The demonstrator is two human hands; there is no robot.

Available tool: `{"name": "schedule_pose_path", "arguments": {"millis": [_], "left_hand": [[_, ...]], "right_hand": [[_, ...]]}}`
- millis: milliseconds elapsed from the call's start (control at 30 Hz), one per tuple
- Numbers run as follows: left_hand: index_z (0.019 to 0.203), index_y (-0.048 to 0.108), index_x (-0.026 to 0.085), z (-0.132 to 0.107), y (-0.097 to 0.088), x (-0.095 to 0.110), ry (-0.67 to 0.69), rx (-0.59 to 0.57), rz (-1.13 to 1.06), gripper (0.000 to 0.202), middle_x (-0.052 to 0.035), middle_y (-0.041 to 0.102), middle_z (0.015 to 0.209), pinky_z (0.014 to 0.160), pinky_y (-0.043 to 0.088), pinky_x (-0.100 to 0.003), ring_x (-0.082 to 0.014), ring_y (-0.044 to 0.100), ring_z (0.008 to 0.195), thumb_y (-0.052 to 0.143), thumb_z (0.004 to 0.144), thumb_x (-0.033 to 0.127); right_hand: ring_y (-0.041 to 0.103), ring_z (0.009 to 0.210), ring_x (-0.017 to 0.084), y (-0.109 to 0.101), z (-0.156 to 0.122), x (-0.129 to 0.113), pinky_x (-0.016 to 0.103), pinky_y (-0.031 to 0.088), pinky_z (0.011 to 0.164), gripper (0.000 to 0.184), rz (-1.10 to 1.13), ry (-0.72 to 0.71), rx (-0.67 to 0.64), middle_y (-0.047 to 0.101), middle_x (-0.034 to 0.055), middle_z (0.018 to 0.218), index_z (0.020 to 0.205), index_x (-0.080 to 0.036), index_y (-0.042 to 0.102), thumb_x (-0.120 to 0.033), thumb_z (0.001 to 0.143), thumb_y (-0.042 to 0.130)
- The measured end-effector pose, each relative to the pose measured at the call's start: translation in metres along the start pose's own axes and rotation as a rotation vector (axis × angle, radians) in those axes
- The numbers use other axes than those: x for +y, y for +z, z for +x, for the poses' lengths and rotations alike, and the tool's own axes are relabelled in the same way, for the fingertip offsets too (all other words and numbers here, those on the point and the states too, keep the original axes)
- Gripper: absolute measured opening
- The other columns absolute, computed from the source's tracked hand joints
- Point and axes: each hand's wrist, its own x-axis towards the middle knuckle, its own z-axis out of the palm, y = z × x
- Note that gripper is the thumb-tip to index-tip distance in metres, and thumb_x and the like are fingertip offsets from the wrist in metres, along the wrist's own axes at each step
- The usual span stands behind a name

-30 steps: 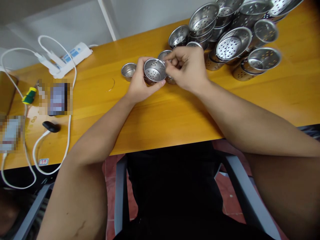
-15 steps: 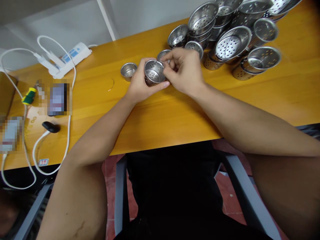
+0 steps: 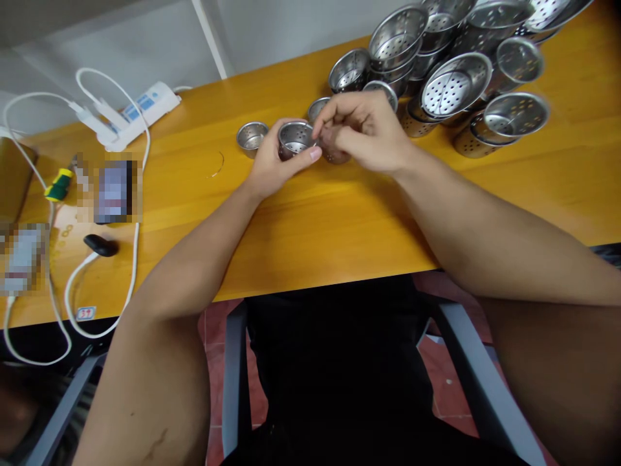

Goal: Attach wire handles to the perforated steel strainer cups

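My left hand [image 3: 272,158] is wrapped around a small perforated metal strainer cup [image 3: 295,134], its mouth facing up and towards me and its thumb across the near side. Beside the right rim, my right hand [image 3: 363,133] is closed in a pinch. A tiny bright sliver shows at its fingertips, too thin to identify. Another small strainer cup [image 3: 251,137] stands on the table just left of my left hand. Behind my right hand, one more small cup [image 3: 317,109] is partly hidden. A thin curved wire [image 3: 220,163] lies on the wood at the left.
Several perforated metal cups [image 3: 456,90], many nested, crowd the table's [image 3: 291,239] back right. A white power strip [image 3: 145,113] with cables, a green-yellow screwdriver handle [image 3: 60,185], a blurred phone-like object [image 3: 114,192] and a black mouse-like item [image 3: 100,245] lie left.
The cup in my left hand has tipped and its mouth looks narrower. My right hand has shifted slightly right and turned, still pinching by the rim. The view has moved slightly.
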Motion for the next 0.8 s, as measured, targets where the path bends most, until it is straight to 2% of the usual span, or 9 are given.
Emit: {"name": "schedule_pose_path", "arguments": {"millis": [100,267,333,433,667,800], "left_hand": [[0.146,0.069,0.032,-0.001,-0.003,-0.007,-0.006,-0.064,-0.039,0.093,-0.0076,0.078,0.133,0.111,0.069,-0.053,-0.0324,0.082,0.123,0.084,0.09,0.105],[0.158,0.057,0.031,-0.003,-0.002,-0.024,0.056,-0.105,0.081,0.109,-0.0105,0.072,0.145,0.122,0.065,-0.058,-0.0366,0.078,0.137,0.082,0.087,0.11],[0.158,0.055,0.031,-0.003,-0.001,-0.029,0.062,-0.103,0.128,0.111,-0.0105,0.071,0.146,0.122,0.064,-0.058,-0.0373,0.078,0.137,0.079,0.087,0.112],[0.157,0.056,0.031,-0.002,-0.001,-0.033,0.058,-0.102,0.167,0.11,-0.0102,0.071,0.148,0.123,0.063,-0.058,-0.0371,0.078,0.136,0.078,0.087,0.113],[0.157,0.058,0.03,-0.001,-0.004,-0.032,0.097,-0.099,0.162,0.1,-0.0115,0.073,0.147,0.123,0.065,-0.056,-0.0373,0.078,0.136,0.085,0.093,0.102],[0.156,0.06,0.029,-0.001,-0.004,-0.034,0.104,-0.096,0.157,0.099,-0.0113,0.073,0.145,0.122,0.064,-0.057,-0.0373,0.078,0.134,0.085,0.093,0.102]], "right_hand": [[0.057,0.057,0.017,-0.011,0.001,0.002,0.034,0.039,0.052,0.063,0.0,0.004,-0.117,0.068,-0.0025,0.072,0.099,-0.03,0.08,-0.09,0.099,0.099],[0.054,0.053,0.018,-0.008,0.005,0.014,0.037,0.04,0.049,0.069,0.057,0.038,-0.014,0.066,-0.002,0.069,0.094,-0.029,0.077,-0.091,0.087,0.107],[0.053,0.057,0.019,-0.003,0.005,0.015,0.038,0.042,0.054,0.075,0.036,0.053,0.039,0.067,-0.0003,0.073,0.09,-0.029,0.076,-0.096,0.081,0.107],[0.053,0.064,0.02,0.001,0.006,0.012,0.039,0.045,0.062,0.08,0.006,0.059,0.05,0.064,-0.0004,0.072,0.084,-0.029,0.074,-0.103,0.075,0.105],[0.054,0.067,0.019,0.001,0.007,0.009,0.037,0.044,0.064,0.08,-0.037,0.065,0.033,0.063,-0.0024,0.071,0.083,-0.029,0.074,-0.103,0.078,0.104],[0.054,0.067,0.019,0.0,0.008,0.008,0.036,0.042,0.064,0.081,-0.026,0.066,0.023,0.06,-0.0027,0.068,0.08,-0.028,0.073,-0.103,0.076,0.105]]}}
